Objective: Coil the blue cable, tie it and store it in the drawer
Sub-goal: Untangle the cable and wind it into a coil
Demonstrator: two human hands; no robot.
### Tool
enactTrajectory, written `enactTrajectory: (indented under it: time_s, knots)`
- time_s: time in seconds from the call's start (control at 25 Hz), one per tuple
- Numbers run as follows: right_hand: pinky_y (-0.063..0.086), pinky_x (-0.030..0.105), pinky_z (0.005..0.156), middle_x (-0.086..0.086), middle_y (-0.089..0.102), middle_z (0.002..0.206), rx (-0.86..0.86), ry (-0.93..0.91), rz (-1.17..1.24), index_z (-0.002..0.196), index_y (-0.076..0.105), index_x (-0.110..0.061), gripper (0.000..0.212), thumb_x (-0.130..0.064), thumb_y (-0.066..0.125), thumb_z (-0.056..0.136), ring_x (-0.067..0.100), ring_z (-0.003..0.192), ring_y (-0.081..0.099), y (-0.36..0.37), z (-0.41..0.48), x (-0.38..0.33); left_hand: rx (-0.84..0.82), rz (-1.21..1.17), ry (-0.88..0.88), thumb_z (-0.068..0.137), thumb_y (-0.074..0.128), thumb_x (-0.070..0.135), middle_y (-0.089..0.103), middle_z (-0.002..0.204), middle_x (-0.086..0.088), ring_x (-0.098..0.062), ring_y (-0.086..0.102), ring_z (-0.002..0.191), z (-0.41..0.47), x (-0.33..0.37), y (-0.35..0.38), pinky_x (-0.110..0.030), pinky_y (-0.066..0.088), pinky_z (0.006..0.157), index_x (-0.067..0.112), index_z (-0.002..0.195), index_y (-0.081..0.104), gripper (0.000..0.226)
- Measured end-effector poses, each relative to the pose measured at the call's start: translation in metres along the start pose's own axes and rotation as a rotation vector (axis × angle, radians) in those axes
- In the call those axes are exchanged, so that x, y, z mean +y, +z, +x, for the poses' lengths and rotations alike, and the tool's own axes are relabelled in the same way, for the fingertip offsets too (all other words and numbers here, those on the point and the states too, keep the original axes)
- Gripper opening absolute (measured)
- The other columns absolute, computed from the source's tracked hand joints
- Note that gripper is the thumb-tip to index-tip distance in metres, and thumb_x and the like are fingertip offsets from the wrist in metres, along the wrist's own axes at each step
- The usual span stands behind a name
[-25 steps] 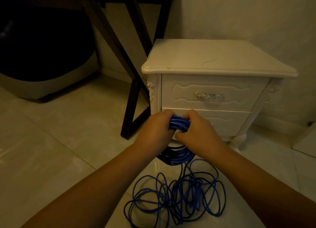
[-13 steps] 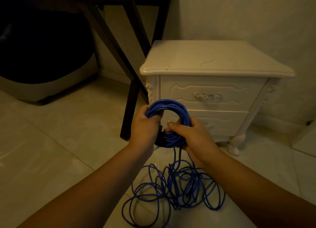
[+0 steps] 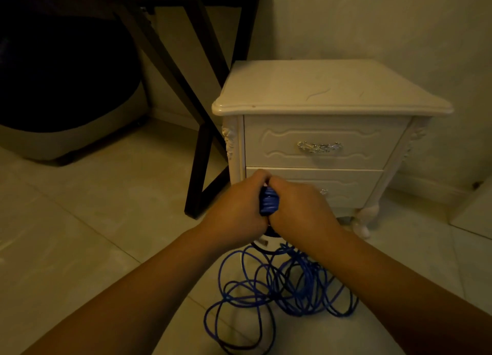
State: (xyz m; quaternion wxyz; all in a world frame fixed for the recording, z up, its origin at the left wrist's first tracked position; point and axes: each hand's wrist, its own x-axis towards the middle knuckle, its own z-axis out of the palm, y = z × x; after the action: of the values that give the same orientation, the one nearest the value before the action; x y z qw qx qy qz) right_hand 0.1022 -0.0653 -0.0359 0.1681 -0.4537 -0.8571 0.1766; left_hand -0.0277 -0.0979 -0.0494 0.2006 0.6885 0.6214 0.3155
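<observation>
Presently left hand and right hand both grip the blue cable bundle between them; loose loops lie on the floor directly below, drawer just ahead.

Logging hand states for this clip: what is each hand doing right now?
Left hand: closed, gripping the coiled part of the blue cable.
Right hand: closed, gripping the same coil from the other side.

Left hand beside right hand, fisted.
</observation>
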Motion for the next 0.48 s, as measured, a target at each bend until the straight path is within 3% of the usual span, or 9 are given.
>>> enactTrajectory:
  time_s: [0.12,0.24,0.36,0.4,0.48]
  knots:
    - [0.044,0.031,0.069,0.004,0.063,0.099,0.045,-0.042,-0.076,0.116,0.042,-0.020,0.031,-0.018,0.058,0.088,0.023,0.087,0.060,-0.001,-0.002,-0.003,-0.007,0.020,-0.018,0.081,0.068,0.009,0.063,0.086,0.004,-0.014,0.062,0.076,0.005,-0.001,0.004,-0.044,0.054,0.069,0.020,0.101,0.051,0.028]
    - [0.044,0.031,0.058,0.001,0.058,0.080,0.069,0.055,0.152,0.102,0.033,-0.022,0.035,-0.013,0.062,0.085,0.021,0.071,0.059,0.004,0.001,0.002,0.035,0.003,-0.004,0.087,0.059,0.005,0.063,0.085,0.000,-0.013,0.058,0.074,0.010,0.000,0.004,-0.033,0.050,0.068,0.013,0.098,0.059,0.014]
    - [0.047,0.033,0.060,0.003,0.060,0.080,0.069,0.195,0.444,0.102,0.045,-0.021,0.032,-0.013,0.068,0.079,0.020,0.069,0.059,0.003,0.005,0.012,0.137,-0.065,-0.071,0.091,0.055,0.002,0.057,0.075,0.002,-0.008,0.052,0.066,0.012,-0.001,0.003,-0.016,0.038,0.057,0.015,0.091,0.058,0.014]
    - [0.049,0.035,0.063,0.003,0.062,0.083,0.051,0.239,0.520,0.100,0.051,-0.021,0.028,-0.013,0.068,0.079,0.020,0.072,0.061,0.003,0.005,0.016,0.178,-0.133,-0.117,0.092,0.054,0.002,0.057,0.075,0.001,-0.013,0.053,0.067,0.014,-0.001,0.001,-0.017,0.040,0.059,0.016,0.090,0.058,0.014]
    - [0.053,0.036,0.069,0.003,0.066,0.087,0.010,0.327,0.731,0.094,0.058,-0.023,0.020,-0.014,0.070,0.080,0.020,0.076,0.065,0.004,0.006,0.022,0.281,-0.348,-0.230,0.095,0.053,0.006,0.058,0.079,-0.007,-0.027,0.057,0.076,0.018,0.001,-0.003,-0.032,0.050,0.071,0.014,0.094,0.059,0.010]
